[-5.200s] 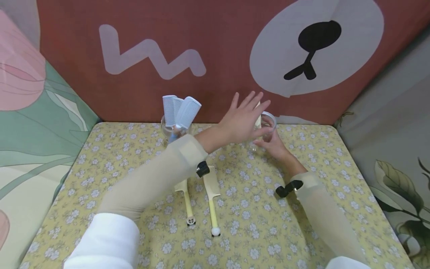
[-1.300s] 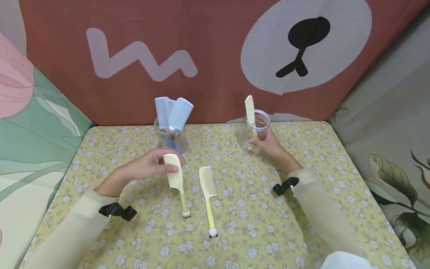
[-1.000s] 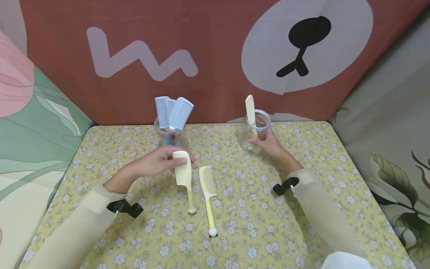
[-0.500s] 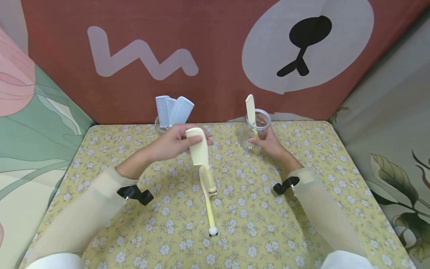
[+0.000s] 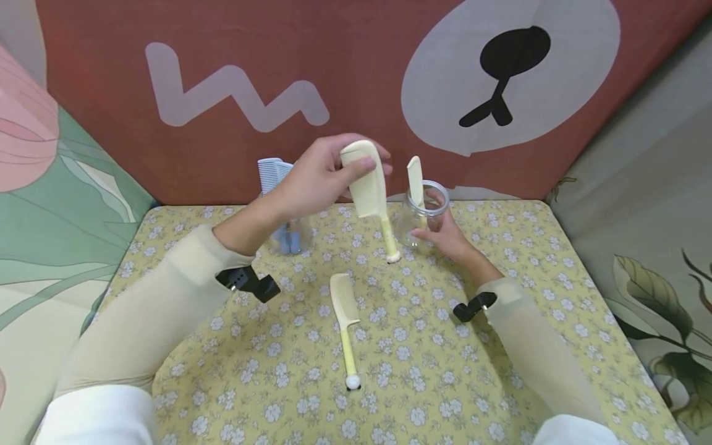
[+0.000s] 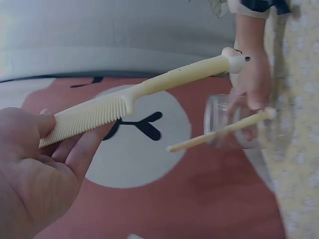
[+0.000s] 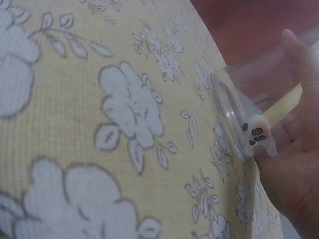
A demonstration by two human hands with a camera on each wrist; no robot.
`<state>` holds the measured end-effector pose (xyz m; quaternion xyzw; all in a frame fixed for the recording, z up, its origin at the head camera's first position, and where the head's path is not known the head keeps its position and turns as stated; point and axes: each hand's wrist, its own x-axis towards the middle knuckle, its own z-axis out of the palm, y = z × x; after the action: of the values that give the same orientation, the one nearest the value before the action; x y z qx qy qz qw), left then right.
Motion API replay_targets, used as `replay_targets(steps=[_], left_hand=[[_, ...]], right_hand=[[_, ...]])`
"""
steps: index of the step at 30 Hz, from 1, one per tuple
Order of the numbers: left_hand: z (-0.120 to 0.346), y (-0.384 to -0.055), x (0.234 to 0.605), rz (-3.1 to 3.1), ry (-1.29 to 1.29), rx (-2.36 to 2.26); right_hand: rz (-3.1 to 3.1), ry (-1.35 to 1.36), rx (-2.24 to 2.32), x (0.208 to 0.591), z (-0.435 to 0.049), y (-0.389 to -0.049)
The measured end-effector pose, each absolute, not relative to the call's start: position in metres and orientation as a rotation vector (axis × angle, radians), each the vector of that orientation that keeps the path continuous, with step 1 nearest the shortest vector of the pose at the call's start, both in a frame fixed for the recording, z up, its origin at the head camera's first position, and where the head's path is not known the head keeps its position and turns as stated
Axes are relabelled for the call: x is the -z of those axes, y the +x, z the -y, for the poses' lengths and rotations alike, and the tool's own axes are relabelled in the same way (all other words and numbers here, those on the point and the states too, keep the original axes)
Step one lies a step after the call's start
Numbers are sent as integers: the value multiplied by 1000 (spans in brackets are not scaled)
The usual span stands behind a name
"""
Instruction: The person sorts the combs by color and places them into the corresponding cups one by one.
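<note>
My left hand [image 5: 319, 176] grips a cream comb [image 5: 369, 188] by its toothed end and holds it in the air, handle hanging down beside a clear jar [image 5: 421, 213]. In the left wrist view the same cream comb [image 6: 134, 99] lies across my left hand's fingers [image 6: 75, 149]. My right hand [image 5: 445, 238] holds the clear jar on the table; another cream comb [image 5: 414, 179] stands in it. The right wrist view shows the clear jar [image 7: 259, 94] with a panda-faced comb tip [image 7: 256, 130] inside. A third cream comb [image 5: 346, 321] lies on the flowered tablecloth [image 5: 445, 371].
A second jar [image 5: 286, 238] with pale blue combs [image 5: 272, 173] stands behind my left forearm near the back wall. Printed fabric panels close in the table at the back and both sides.
My left hand picked one cream comb up from the table, raised it, and carried it right toward the clear jar. The right hand has stayed on the jar.
</note>
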<state>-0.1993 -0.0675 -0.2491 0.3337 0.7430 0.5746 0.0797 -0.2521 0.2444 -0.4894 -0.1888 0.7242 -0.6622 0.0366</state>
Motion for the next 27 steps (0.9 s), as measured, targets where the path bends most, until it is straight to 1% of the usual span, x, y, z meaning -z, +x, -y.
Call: replay_targets(steps=[5,11,15,18,22,27], left_hand=[[50,-207,224,-2269,1059,-1717],[30,-220,207,-2299,1115,-1736],[20,-227,201,-2263,1027,-1814],[13,-233,197,-2248,945,-1835],[1,-240,195,-2282,955,-1847],[-18,-246,198,-2389,975,-1772]], right_hand=[[-2214,-565,2034,488,-245,-251],[-2169,-598,2059,487,-246,-253],[-2162,-615,2052,488,-245,-254],[-2190,-553,2016,487,-244,-253],[-2228,-486,1984,483,-243,-250],[-2203,-531,2010,483,-243,-250]])
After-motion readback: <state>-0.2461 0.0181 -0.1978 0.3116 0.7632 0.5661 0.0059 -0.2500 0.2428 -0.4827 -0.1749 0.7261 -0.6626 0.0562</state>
